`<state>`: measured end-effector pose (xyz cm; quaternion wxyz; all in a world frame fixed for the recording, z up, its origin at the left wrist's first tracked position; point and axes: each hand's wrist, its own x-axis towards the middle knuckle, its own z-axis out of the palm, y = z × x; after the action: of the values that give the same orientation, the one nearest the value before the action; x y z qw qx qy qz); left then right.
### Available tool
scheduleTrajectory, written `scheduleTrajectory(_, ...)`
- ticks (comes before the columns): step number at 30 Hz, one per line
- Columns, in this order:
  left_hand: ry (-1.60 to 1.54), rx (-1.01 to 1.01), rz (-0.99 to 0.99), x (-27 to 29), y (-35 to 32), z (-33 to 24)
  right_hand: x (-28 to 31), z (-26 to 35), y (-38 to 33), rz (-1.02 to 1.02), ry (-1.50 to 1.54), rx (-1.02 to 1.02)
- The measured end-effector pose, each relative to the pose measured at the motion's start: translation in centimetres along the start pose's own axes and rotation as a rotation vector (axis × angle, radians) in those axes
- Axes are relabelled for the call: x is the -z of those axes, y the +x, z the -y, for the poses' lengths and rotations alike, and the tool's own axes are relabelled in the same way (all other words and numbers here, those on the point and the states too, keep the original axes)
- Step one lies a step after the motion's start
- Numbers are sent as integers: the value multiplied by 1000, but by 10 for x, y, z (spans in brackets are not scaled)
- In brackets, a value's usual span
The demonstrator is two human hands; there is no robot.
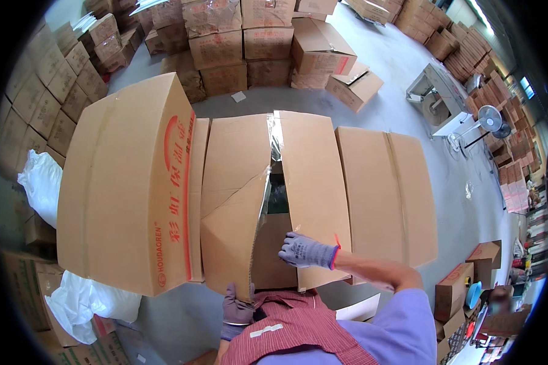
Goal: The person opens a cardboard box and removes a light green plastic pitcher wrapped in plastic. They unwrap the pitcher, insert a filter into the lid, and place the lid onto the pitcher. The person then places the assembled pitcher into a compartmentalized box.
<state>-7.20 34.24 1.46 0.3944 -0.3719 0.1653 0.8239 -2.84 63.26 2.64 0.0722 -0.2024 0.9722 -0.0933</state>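
Observation:
In front of me stands a cardboard box with its top parted along the middle. Its left flap (pixel 228 243) is creased and lifted at the gap, and its right flap (pixel 316 182) lies flatter. Shiny clear tape (pixel 276 137) still spans the far end of the seam. My left hand (pixel 238 310), in a grey glove, grips the near corner of the left flap. My gloved right hand (pixel 306 250) is closed at the inner edge of the right flap, over the gap. What its fingers hold is hidden. Inside the gap something dark shows above an inner cardboard flap (pixel 276 249).
A taller box with red print (pixel 122 182) stands at the left, another closed box (pixel 383 194) at the right. Stacked cartons (pixel 216 52) rise behind. White plastic bags (pixel 94 304) lie at the lower left. A fan (pixel 489 118) and grey machine (pixel 435 100) stand far right.

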Motion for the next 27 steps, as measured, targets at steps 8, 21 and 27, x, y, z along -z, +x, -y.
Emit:
scheduleTrajectory(8,-1,33,43,-18,-17,-13,54,2,-31,33,-75,-34)
scheduleTrajectory(21,432,-634,631,-71,-59,-38,9,-85,-297,423,92,-1152)
scheduleTrajectory(27,847,-816,92,-48,-51,-100,-43,-93,-95,-561,204,-887)
